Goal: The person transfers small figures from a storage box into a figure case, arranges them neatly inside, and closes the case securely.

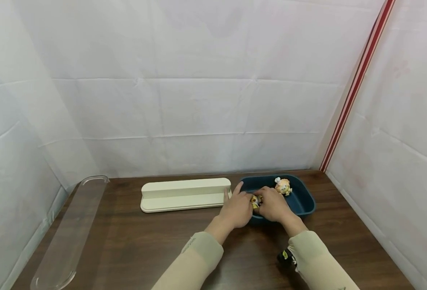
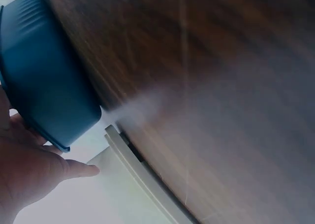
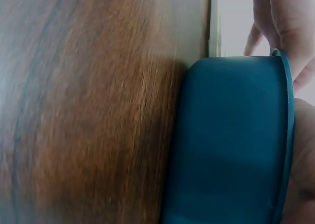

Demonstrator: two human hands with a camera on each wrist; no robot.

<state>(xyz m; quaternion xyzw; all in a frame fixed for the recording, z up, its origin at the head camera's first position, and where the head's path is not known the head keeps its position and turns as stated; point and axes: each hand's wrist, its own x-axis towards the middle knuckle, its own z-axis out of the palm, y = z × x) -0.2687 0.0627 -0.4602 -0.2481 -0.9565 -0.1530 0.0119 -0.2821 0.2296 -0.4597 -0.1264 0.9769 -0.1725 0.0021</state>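
Both hands meet over the left part of a dark blue plastic basin [image 1: 305, 201], around a small yellow-and-white toy figure [image 1: 255, 202]. My left hand [image 1: 236, 209] pinches the figure from the left, its outer fingers stretched out past the basin's rim. From the right, my right hand [image 1: 273, 204] grips the same figure with bent fingers. The two hands cover much of it. A second figure [image 1: 283, 187], orange and cream with a white top, lies in the basin's back right. In both wrist views the basin's wall hides the held figure.
Left of the basin stands a long cream base [image 1: 186, 199] with a raised back ledge. A long clear plastic cover [image 1: 72, 233] lies along the table's left side. Below the right sleeve is a small black object [image 1: 285, 257] with a green mark. White sheeting encloses the wooden table [image 1: 144, 245].
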